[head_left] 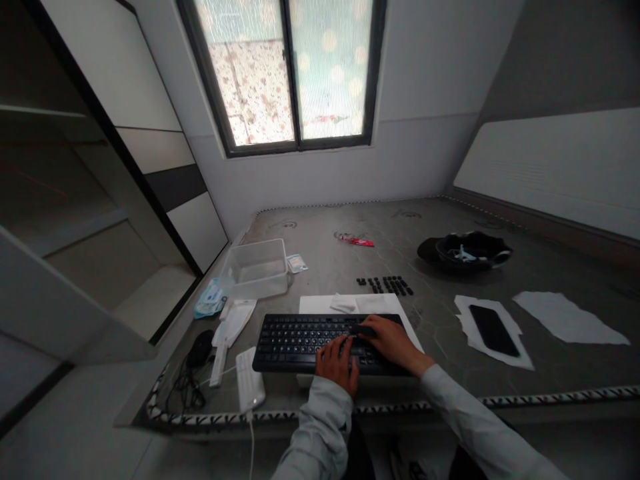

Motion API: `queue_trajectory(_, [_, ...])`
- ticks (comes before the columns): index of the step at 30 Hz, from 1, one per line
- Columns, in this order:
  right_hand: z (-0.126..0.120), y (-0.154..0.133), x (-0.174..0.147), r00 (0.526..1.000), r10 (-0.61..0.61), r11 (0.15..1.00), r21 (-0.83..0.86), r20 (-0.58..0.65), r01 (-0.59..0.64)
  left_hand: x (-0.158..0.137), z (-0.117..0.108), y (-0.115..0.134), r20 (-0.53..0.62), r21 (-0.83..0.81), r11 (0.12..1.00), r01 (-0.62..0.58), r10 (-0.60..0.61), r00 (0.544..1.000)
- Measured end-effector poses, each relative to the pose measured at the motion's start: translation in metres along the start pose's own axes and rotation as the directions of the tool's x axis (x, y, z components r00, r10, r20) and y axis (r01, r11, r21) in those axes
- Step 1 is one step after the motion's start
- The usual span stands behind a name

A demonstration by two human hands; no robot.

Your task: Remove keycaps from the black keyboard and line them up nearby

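A black keyboard [290,341] lies across a white board [315,304] on the mattress-like surface before me. My left hand [336,365] rests on the keyboard's lower middle, fingers bent and apart over the keys. Just right of it, my right hand [393,339] is closed round a small dark object [362,330], held low over the keys. The object's kind is hard to make out, dark against dark. Beyond the board, several loose black keycaps [389,285] are set out in rows. A white cloth or tissue [367,304] lies behind the keyboard.
At left stand a clear plastic bin [257,267], a blue packet [210,299], a black mouse [200,348] with its cable, and a white power bank [250,380]. To the right are a phone [494,330] on paper and a black cap [467,252]. A red packet [357,241] lies farther back.
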State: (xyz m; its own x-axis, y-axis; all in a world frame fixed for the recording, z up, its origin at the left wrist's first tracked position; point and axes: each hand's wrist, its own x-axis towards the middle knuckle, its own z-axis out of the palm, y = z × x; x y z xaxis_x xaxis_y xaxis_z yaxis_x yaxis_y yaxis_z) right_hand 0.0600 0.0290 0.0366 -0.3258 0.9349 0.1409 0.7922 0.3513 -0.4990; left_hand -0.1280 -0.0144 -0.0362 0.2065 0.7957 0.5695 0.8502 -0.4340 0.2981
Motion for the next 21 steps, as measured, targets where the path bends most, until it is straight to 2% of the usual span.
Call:
queue_trajectory(4, [-0.003,0.000,-0.001,0.999,-0.018,1.000,-0.007,0.043,0.018,0.001,-0.002,0.002,0.021,-0.039,0.999,0.019,-0.018,1.000])
queue_trajectory(11, [-0.001,0.009,0.001,1.000,-0.005,0.999,0.046,-0.029,0.006,0.000,-0.002,0.002,0.035,-0.030,0.999,0.025,-0.024,0.999])
queue_trajectory(16, [-0.001,0.009,-0.001,0.998,-0.008,1.000,0.026,-0.064,0.009,0.000,-0.003,0.001,0.022,-0.036,0.999,0.024,-0.023,0.999])
queue_trajectory(21, [-0.006,0.003,-0.006,1.000,0.009,0.999,-0.044,-0.029,-0.010,0.001,-0.005,0.002,0.023,-0.040,0.999,0.014,-0.014,1.000])
